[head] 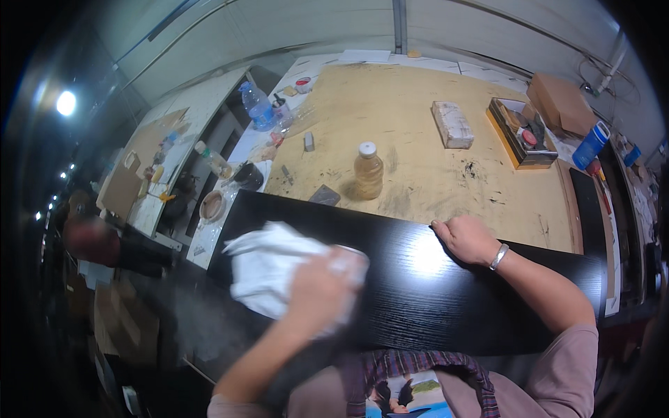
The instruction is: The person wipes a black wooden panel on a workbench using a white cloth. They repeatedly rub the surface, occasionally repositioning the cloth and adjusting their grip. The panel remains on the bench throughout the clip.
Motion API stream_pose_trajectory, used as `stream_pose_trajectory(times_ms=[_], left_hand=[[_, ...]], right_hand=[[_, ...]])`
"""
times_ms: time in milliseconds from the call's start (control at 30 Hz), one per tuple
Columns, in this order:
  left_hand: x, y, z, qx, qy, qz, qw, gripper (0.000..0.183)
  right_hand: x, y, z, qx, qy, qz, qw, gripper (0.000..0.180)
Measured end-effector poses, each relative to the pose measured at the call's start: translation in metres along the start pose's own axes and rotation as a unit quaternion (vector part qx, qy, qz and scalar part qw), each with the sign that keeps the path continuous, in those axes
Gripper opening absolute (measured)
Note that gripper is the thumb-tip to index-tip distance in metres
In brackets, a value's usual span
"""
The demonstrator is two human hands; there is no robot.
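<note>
A glossy black wood-grain panel (413, 308) lies across the near edge of the workbench. My left hand (324, 290), blurred, presses a bunched white cloth (266, 266) on the panel's left part. Closed over the panel's far edge, right of the middle, is my right hand (465, 240), with a silver bracelet at the wrist. Light glares off the panel beside it. Just beyond the panel stand a capped bottle of yellowish liquid (369, 175) and a flat grey block (325, 195).
At the left edge are a water bottle (258, 109), a dark cup (248, 176) and a round container (212, 206). Farther right lie a whitish block (452, 125), an open box of items (517, 136) and a blue bottle (590, 146). A person (94, 240) is at the far left.
</note>
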State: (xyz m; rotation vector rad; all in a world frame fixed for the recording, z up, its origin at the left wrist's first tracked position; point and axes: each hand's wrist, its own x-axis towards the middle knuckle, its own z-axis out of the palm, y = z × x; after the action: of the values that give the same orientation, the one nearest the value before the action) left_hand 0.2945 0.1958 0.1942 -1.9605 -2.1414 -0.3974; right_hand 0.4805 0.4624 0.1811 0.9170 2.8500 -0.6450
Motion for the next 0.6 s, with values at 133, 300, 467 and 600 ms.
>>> stream_pose_trajectory(times_ms=[133, 300, 467, 600], left_hand=[[0.032, 0.05, 0.015, -0.088, -0.026, 0.047, 0.995, 0.041], [0.084, 0.013, 0.037, -0.036, 0.018, -0.038, 0.998, 0.035], [0.104, 0.036, 0.047, -0.036, -0.013, 0.032, 0.999, 0.032], [0.089, 0.007, 0.032, 0.02, -0.011, -0.036, 0.999, 0.044]], right_hand=[[-0.003, -0.006, 0.0, 0.0, 0.025, -0.019, 1.0, 0.066], [-0.004, -0.012, -0.007, -0.001, 0.003, 0.006, 1.0, 0.066], [-0.005, 0.001, -0.003, 0.009, 0.044, -0.006, 0.999, 0.064], [-0.008, -0.006, -0.008, 0.016, 0.038, -0.001, 0.999, 0.063]])
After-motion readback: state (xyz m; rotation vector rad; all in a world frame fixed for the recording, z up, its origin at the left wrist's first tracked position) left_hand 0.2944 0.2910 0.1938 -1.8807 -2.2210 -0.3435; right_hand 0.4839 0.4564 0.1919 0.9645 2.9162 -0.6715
